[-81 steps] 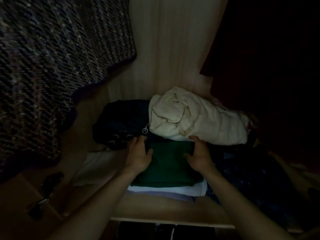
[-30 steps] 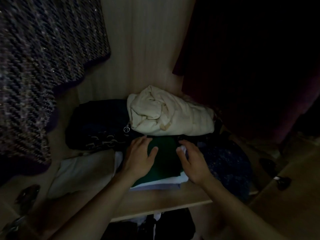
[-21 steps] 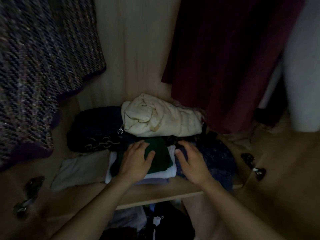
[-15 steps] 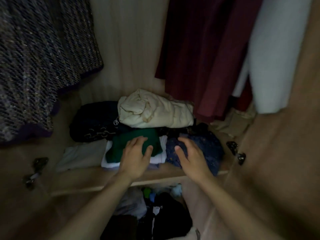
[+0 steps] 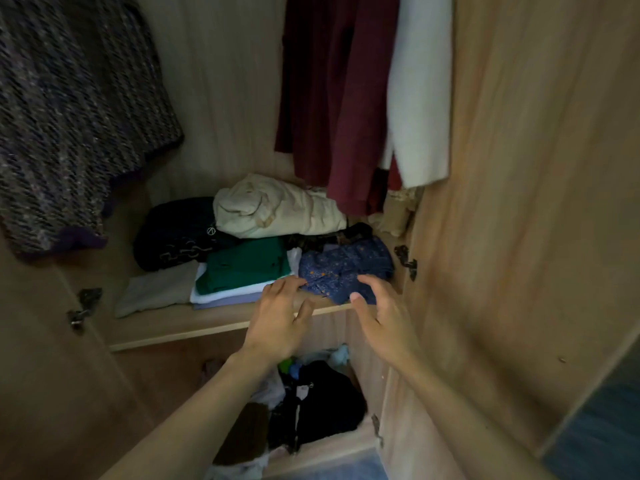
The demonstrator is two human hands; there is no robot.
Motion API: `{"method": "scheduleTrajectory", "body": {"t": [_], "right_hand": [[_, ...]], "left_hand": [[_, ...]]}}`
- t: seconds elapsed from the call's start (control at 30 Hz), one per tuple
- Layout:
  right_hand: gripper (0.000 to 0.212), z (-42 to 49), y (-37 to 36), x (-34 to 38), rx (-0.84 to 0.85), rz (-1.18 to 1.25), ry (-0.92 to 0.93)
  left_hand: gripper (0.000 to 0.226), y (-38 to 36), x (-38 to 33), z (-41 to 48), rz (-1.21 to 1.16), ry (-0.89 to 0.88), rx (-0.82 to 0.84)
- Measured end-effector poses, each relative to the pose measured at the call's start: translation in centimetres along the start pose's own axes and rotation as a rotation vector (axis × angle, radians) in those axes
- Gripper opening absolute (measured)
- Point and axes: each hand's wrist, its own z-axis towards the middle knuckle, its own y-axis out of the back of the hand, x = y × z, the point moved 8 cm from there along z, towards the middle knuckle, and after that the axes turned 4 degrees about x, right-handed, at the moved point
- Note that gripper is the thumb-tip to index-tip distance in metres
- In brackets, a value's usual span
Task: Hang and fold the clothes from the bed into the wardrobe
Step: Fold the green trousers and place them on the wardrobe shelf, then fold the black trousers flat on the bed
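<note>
A home bedroom closet: a wooden wardrobe [image 5: 519, 168] with hanging garments [image 5: 332, 98] above a shelf [image 5: 180, 332] of folded clothes [image 5: 246, 265].

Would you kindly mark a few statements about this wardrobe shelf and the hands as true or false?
1. The folded green garment lies on a white folded stack. True.
2. The cream fabric bundle sits in front of the green garment. False: it lies behind it.
3. The left hand and right hand hold nothing. True.
4. The blue dotted garment lies left of the green garment. False: it lies to its right.
</note>
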Motion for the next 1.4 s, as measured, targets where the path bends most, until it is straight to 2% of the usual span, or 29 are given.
{"method": "scheduleTrajectory", "body": {"t": [0.07,0.13,0.3,0.47,0.53,0.63,0.7,0.83,1.0,1.13,1.23,1.4], "right_hand": [[0.051,-1.4,1.6,0.6,-0.02,-0.025,-0.021],[0.05,-3.0,3.1,1.1,-0.047,-0.055,-0.06],[0.044,-8.9,6.4,2.4,-0.075,-0.158,-0.138],[0.051,-17.9,10.5,1.4,-0.091,-0.357,-0.254],[0.052,-21.6,13.8,1.6,-0.14,-0.436,-0.287],[0.055,-27.1,19.1,2.7,-0.246,-0.519,-0.374],[0.06,-30.7,22.1,3.4,-0.314,-0.546,-0.409],[0.046,-37.3,27.5,4.9,-0.452,-0.561,-0.471],[0.046,-47.2,33.0,5.5,-0.566,-0.579,-0.535],[0.046,-56.8,37.8,5.7,-0.629,-0.554,-0.576],[0.046,-65.1,41.7,5.8,-0.697,-0.538,-0.646],[0.049,-78.6,46.2,5.9,-0.782,-0.534,-0.815]], "left_hand": [[0.063,-0.2,-1.5,-0.8,-0.034,-0.04,0.001],[0.068,-0.5,-2.6,-1.7,-0.07,-0.091,0.008],[0.06,-2.2,-4.6,-4.9,-0.167,-0.212,0.037],[0.05,-6.9,-7.6,-8.8,-0.358,-0.234,0.13],[0.044,-8.8,-10.6,-11.1,-0.43,-0.25,0.186],[0.055,-10.7,-16.7,-14.5,-0.47,-0.372,0.261],[0.055,-11.1,-20.9,-16.5,-0.465,-0.45,0.303],[0.058,-11.6,-28.4,-20.5,-0.427,-0.606,0.321],[0.041,-13.5,-36.2,-26.9,-0.416,-0.716,0.362],[0.043,-16.2,-42.6,-34.5,-0.428,-0.766,0.447],[0.058,-19.1,-47.5,-41.8,-0.409,-0.825,0.549],[0.046,-23.3,-54.3,-53.7,-0.433,-0.899,0.707]]}}
